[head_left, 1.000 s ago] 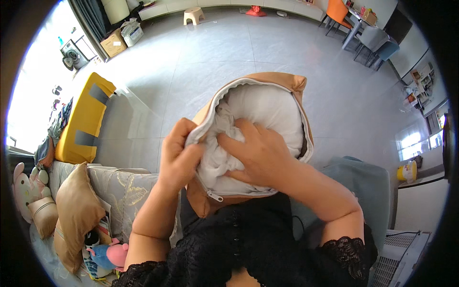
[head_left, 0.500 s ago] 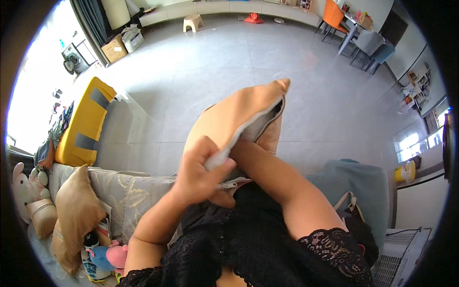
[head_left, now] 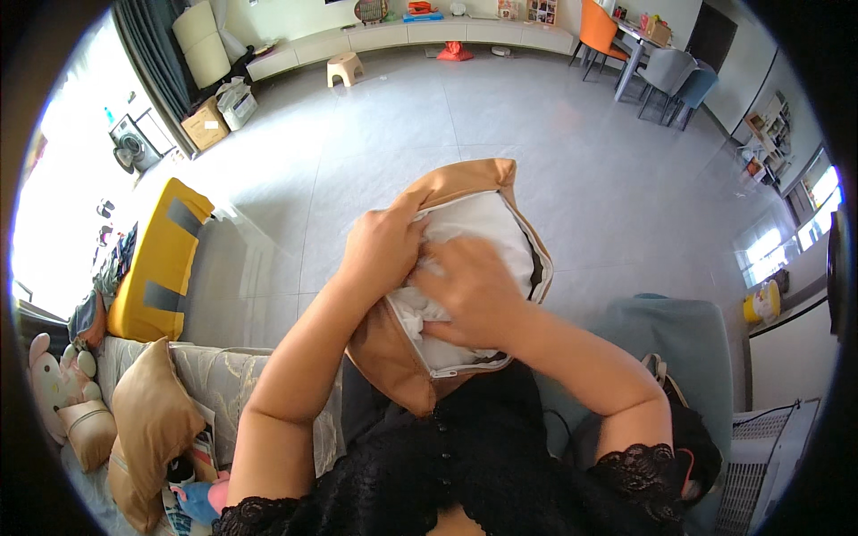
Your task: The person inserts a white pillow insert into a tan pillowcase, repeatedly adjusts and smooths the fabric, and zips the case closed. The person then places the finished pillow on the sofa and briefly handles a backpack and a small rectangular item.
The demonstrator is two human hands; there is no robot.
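Observation:
A tan cushion cover [head_left: 389, 357] lies over my lap with its long zipped side open toward me. White inner cushion [head_left: 478, 219] fabric fills the opening, bunched near the lower left edge. My left hand [head_left: 382, 252] is closed on the cover's upper left edge, its fingertips tucked inside the rim. From the right, my right hand [head_left: 474, 290] reaches into the opening, fingers and thumb around the bunched white fabric; its upper side is blurred. A zipper pull [head_left: 444, 373] hangs at the near end of the opening.
I sit on a patterned sofa [head_left: 223, 380]; tan cushions [head_left: 156, 402] and a plush rabbit [head_left: 63, 380] lie at the left. A yellow padded piece [head_left: 156, 259] stands beyond them. A bag [head_left: 684, 438] rests on the blue-grey seat [head_left: 675, 330] at my right.
My right hand, earlier deep inside the cover, is back in sight on the white inner cushion. The opening has turned upward and widened; my left hand has moved up along its edge.

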